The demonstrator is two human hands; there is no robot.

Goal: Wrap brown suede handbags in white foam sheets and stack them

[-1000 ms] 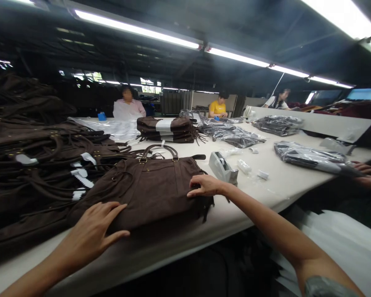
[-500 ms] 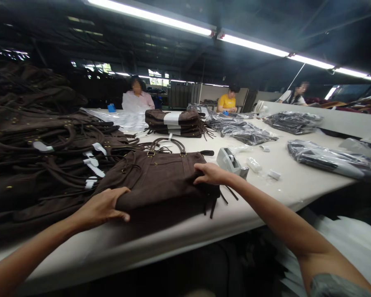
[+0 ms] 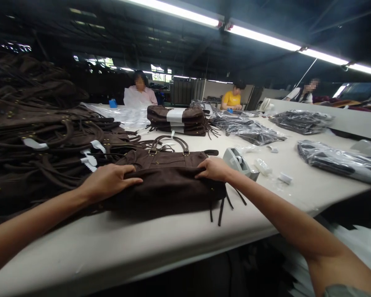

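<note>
A dark brown handbag lies on the table in front of me, its two handles pointing away and its near part folded up and over. My left hand grips the fold at the left, thumb on the near side. At the right end of the same fold, my right hand pinches the bag with thumb and fingers. Thin dark straps hang from the bag's right side onto the table. Close beyond my right hand stands a grey tape dispenser.
Brown bags with white paper tags are heaped at the left. Banded folded bags lie behind. Plastic-wrapped bags are on the right of the white table. Several people are across the table, one in a yellow shirt.
Both hands have raised the bag's near part and turned it over away from me. My left hand has moved up and right. The view has shifted slightly.
</note>
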